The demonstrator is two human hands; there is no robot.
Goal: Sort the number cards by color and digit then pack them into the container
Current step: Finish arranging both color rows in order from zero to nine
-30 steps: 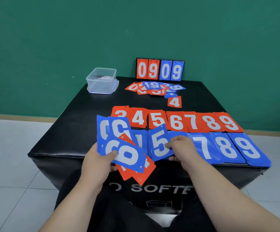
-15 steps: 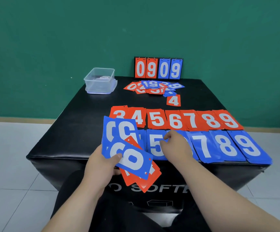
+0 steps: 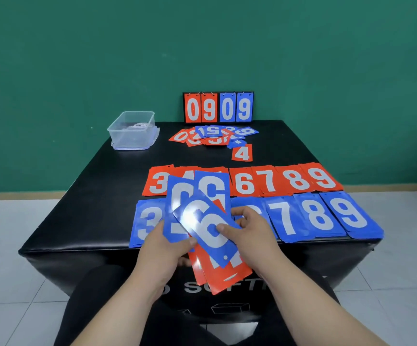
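My left hand (image 3: 163, 248) grips a fan of blue and red number cards (image 3: 197, 196) above the table's near edge. The top blue card (image 3: 202, 233) shows a 6, and my right hand (image 3: 248, 228) pinches its right edge with thumb on the face. On the black table (image 3: 97, 196) lies a red row of card piles (image 3: 287, 181) showing 3 to 9. In front of it lies a blue row (image 3: 317, 216) with 3, 7, 8 and 9 visible; its middle piles are hidden by my hands.
A clear plastic container (image 3: 132, 131) stands at the back left of the table. A loose heap of mixed cards (image 3: 212, 136) and a single red 4 (image 3: 242, 153) lie at the back centre. Behind them stands a flip scoreboard (image 3: 218, 107) reading 0909.
My right hand has left the blue 5 on the table row and come back to the top blue card in my left hand. The held fan has risen and shifted right.
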